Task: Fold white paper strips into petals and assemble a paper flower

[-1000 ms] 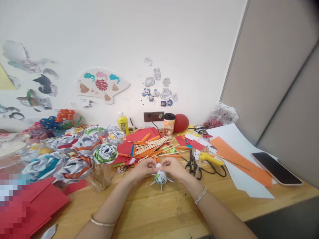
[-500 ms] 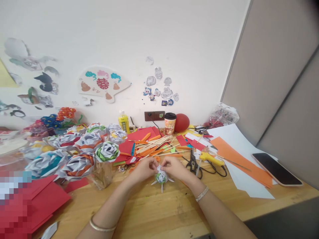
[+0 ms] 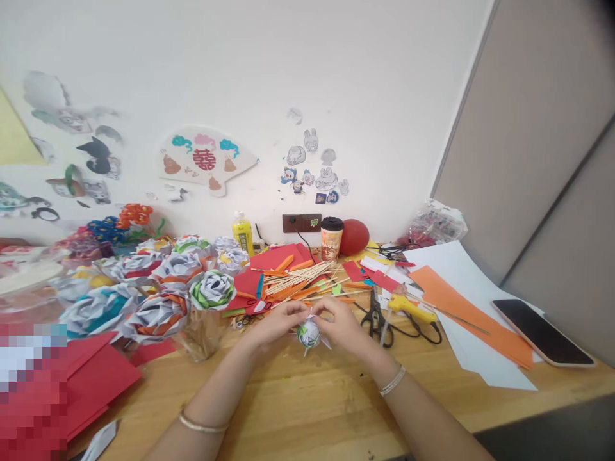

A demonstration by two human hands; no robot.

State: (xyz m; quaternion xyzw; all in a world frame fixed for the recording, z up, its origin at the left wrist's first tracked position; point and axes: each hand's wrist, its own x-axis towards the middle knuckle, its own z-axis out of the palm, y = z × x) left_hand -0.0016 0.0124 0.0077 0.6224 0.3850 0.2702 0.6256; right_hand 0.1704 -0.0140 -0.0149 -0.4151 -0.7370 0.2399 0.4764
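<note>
A small paper flower (image 3: 308,334), white and green with pointed white tips sticking out below, is between my hands over the wooden table (image 3: 298,410). My left hand (image 3: 283,321) has its fingers closed on the flower's upper left edge. On the upper right edge, my right hand (image 3: 336,323) pinches the paper with thumb and fingers. The fingertips of both hands nearly meet at the top of the flower, and they partly hide the folds there. Black scissors (image 3: 373,317) lie just right of my right hand.
Finished paper flowers (image 3: 158,314) crowd the left, near red paper sheets (image 3: 103,384). Wooden sticks (image 3: 302,278) and orange strips lie behind my hands. A yellow glue gun (image 3: 410,308), orange paper (image 3: 468,314) and a phone (image 3: 542,333) are on the right. A lidded cup (image 3: 331,240) stands at the back.
The flower has turned and tilted slightly in my hands, so its pointed tips sit differently. My left fingers have shifted along its top edge. The whole view has swung slightly left.
</note>
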